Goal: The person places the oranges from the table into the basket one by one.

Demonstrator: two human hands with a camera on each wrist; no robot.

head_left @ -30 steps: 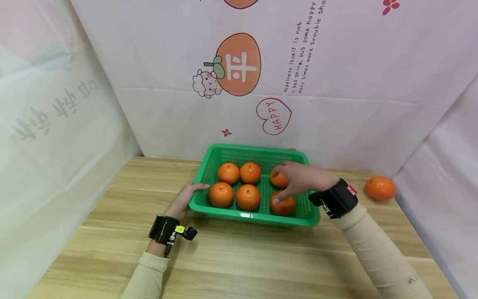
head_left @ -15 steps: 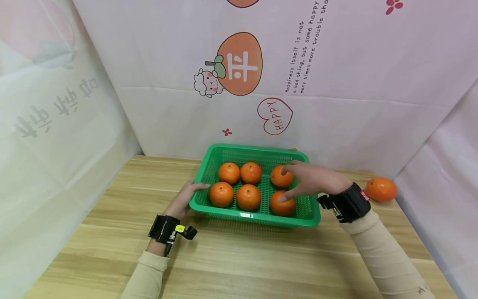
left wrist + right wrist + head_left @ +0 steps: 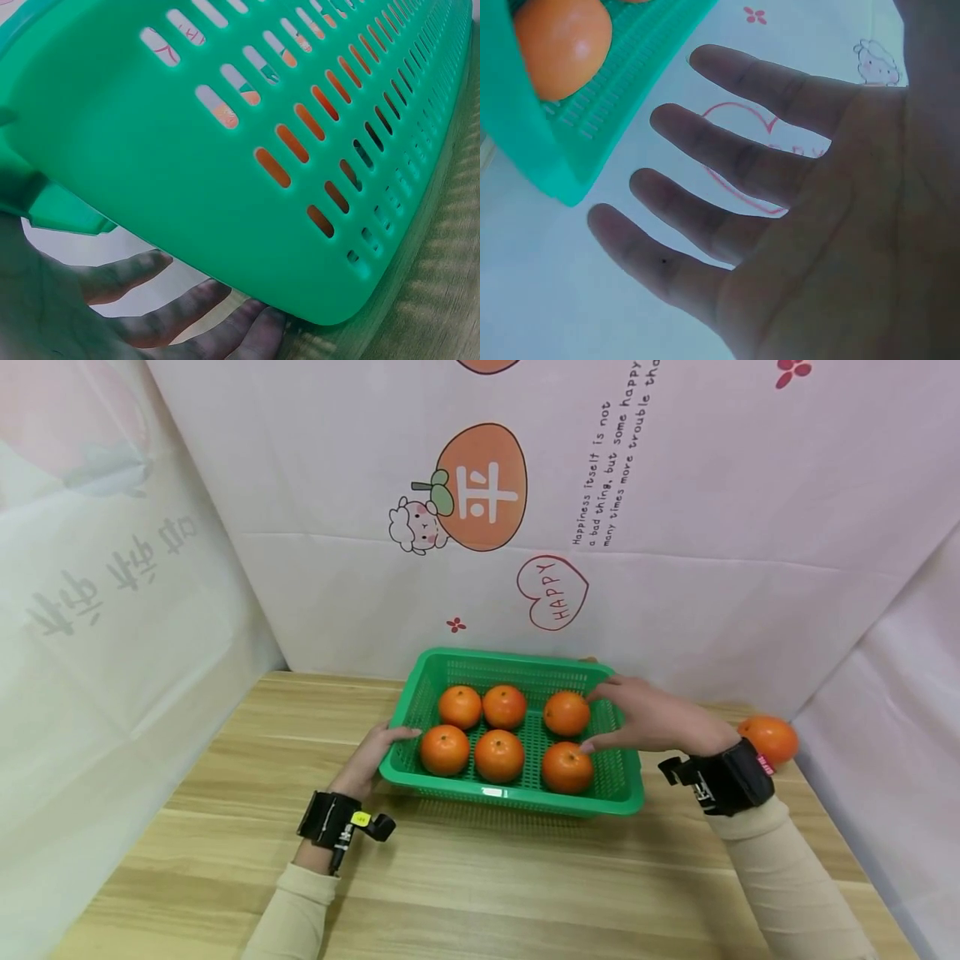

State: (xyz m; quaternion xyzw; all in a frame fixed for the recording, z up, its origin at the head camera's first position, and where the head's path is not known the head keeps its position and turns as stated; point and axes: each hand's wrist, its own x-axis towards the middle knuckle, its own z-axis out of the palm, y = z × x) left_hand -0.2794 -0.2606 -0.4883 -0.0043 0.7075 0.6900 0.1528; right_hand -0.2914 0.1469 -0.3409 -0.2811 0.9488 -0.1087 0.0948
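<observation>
A green plastic basket (image 3: pixel 491 792) with slotted walls stands on the table, with several oranges inside in two rows. My left hand (image 3: pixel 367 762) holds its left end, the thumb over the rim. In the left wrist view the fingers (image 3: pixel 187 306) of that hand lie against the outside of the basket wall. Over the basket's right end hovers my right hand (image 3: pixel 652 718), fingers spread and the palm holding nothing. Closest to its fingertips are the rear right orange (image 3: pixel 566 713) and the front right orange (image 3: pixel 567 768). The right wrist view shows its fingers (image 3: pixel 735 154) apart from each other.
Another orange (image 3: pixel 771 739) lies on the wooden table (image 3: pixel 480 885) at the far right, partly behind the right wrist strap. A white printed cloth (image 3: pixel 337 602) hangs just behind the basket, with more white sheets on both sides.
My right hand has drawn back to the right, away from the two right-hand oranges, uncovering them. The left hand and the basket have stayed in place.
</observation>
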